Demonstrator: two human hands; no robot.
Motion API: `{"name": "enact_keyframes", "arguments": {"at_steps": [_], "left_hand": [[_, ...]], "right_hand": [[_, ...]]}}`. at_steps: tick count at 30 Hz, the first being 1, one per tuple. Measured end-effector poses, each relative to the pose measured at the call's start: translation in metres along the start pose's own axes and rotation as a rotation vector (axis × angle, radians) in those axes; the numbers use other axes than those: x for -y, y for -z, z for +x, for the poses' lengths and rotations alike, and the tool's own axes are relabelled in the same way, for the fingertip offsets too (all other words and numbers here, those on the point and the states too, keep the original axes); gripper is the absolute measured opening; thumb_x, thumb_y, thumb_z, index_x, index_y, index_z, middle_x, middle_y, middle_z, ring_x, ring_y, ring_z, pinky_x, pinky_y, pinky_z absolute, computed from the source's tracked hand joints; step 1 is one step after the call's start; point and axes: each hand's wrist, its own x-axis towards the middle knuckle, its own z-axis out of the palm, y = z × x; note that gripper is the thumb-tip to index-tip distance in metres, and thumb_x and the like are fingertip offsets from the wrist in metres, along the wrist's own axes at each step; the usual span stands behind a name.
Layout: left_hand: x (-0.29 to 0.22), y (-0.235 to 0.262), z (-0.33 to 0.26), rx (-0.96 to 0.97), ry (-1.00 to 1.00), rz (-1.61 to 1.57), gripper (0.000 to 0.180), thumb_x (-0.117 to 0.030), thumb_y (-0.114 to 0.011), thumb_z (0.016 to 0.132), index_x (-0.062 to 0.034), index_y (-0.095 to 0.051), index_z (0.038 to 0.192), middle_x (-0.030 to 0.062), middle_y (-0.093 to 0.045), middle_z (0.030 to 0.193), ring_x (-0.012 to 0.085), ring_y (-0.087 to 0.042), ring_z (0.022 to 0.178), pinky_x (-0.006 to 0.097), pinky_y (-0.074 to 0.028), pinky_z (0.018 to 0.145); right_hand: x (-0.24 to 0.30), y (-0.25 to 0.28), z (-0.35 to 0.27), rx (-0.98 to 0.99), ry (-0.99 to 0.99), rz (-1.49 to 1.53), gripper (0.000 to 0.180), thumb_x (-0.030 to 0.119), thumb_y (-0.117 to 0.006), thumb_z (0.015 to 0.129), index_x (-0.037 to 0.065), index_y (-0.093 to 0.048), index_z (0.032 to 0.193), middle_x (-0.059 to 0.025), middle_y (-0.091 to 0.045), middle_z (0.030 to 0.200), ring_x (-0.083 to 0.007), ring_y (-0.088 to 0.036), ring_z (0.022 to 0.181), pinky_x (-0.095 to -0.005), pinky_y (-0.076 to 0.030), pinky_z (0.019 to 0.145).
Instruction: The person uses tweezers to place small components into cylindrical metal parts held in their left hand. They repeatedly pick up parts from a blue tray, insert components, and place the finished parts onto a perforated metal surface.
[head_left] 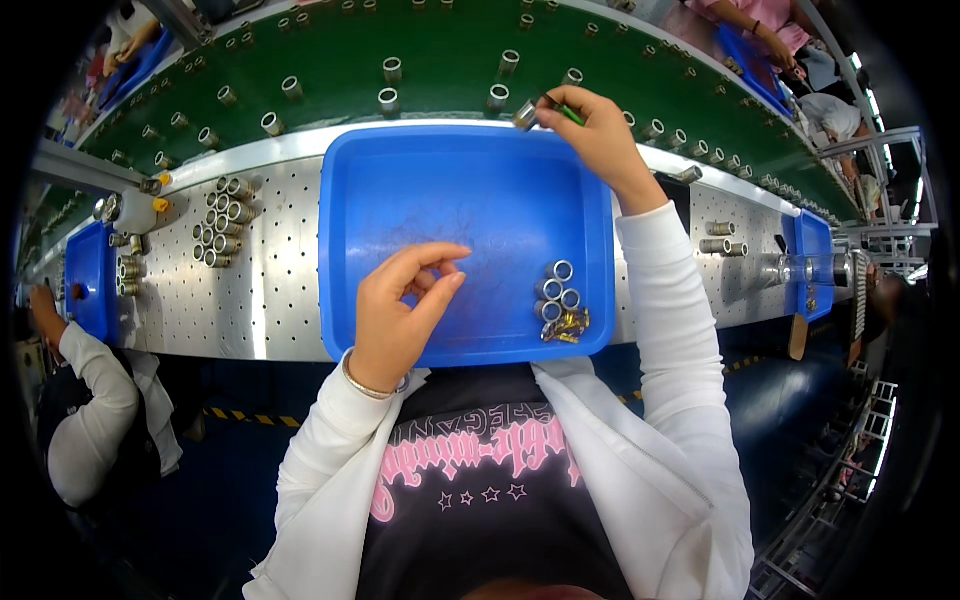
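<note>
My left hand (402, 312) hovers over the near left part of a blue tray (470, 345). Its thumb and forefinger are apart, and nothing shows between them. Out past the tray's far right corner, my right hand (598, 138) grips a short metal sleeve (525, 116) between its fingertips, at the edge of the green belt (450, 70). A green-handled tool (572, 115) with a dark end is in the same hand; its kind is partly hidden. Several metal sleeves (549, 289) stand in the tray's near right corner, beside a pile of small brass-coloured parts (568, 327).
Several sleeves stand in rows along the belt. A cluster of sleeves (222, 222) lies on the perforated metal table (280, 290) left of the tray, and a few (717, 245) lie to the right. Other people work at both sides and across the belt, with blue trays (90, 290).
</note>
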Motion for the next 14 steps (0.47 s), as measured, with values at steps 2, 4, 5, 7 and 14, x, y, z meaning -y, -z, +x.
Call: {"name": "enact_keyframes", "arguments": {"at_steps": [2, 4, 5, 7, 14], "left_hand": [[0.002, 0.005, 0.000, -0.024, -0.012, -0.032, 0.024, 0.002, -0.063, 0.079, -0.0014, -0.063, 0.102, 0.0049, -0.060, 0.086, 0.0067, -0.053, 0.066, 0.019, -0.043, 0.061], [-0.004, 0.006, 0.005, -0.059, 0.039, -0.185, 0.025, 0.001, -0.062, 0.081, -0.0009, -0.061, 0.106, 0.0045, -0.059, 0.089, 0.0070, -0.054, 0.071, 0.019, -0.043, 0.065], [-0.008, 0.007, 0.007, -0.074, 0.073, -0.257, 0.026, 0.000, -0.062, 0.082, -0.0006, -0.060, 0.108, 0.0043, -0.059, 0.091, 0.0071, -0.054, 0.074, 0.019, -0.044, 0.067], [-0.015, 0.007, 0.011, -0.042, 0.069, -0.366, 0.035, 0.000, -0.061, 0.083, -0.0003, -0.054, 0.117, 0.0058, -0.055, 0.101, 0.0083, -0.054, 0.080, 0.020, -0.044, 0.072], [-0.018, 0.001, 0.015, 0.073, 0.031, -0.489, 0.046, 0.001, -0.062, 0.083, -0.0008, -0.047, 0.126, 0.0092, -0.051, 0.114, 0.0149, -0.057, 0.097, 0.022, -0.046, 0.083]], "right_hand": [[0.024, -0.005, -0.004, 0.160, -0.010, 0.321, 0.017, 0.015, -0.063, 0.084, 0.001, -0.062, 0.093, -0.0043, -0.063, 0.085, -0.0122, -0.058, 0.080, -0.0258, -0.046, 0.075], [0.043, -0.009, -0.016, 0.315, -0.038, 0.549, 0.019, 0.016, -0.063, 0.085, 0.002, -0.061, 0.097, -0.0036, -0.062, 0.090, -0.0110, -0.057, 0.084, -0.0250, -0.044, 0.081], [0.049, -0.012, -0.023, 0.356, -0.036, 0.584, 0.019, 0.016, -0.063, 0.085, 0.002, -0.061, 0.097, -0.0030, -0.061, 0.090, -0.0104, -0.057, 0.085, -0.0247, -0.044, 0.081], [0.062, -0.015, -0.034, 0.432, -0.034, 0.651, 0.018, 0.016, -0.063, 0.085, 0.002, -0.061, 0.097, -0.0017, -0.061, 0.090, -0.0091, -0.055, 0.086, -0.0243, -0.044, 0.081], [0.070, -0.031, -0.049, 0.500, 0.011, 0.735, 0.020, 0.024, -0.064, 0.084, 0.005, -0.058, 0.089, -0.0002, -0.056, 0.086, -0.0085, -0.048, 0.079, -0.0213, -0.038, 0.070]]}}
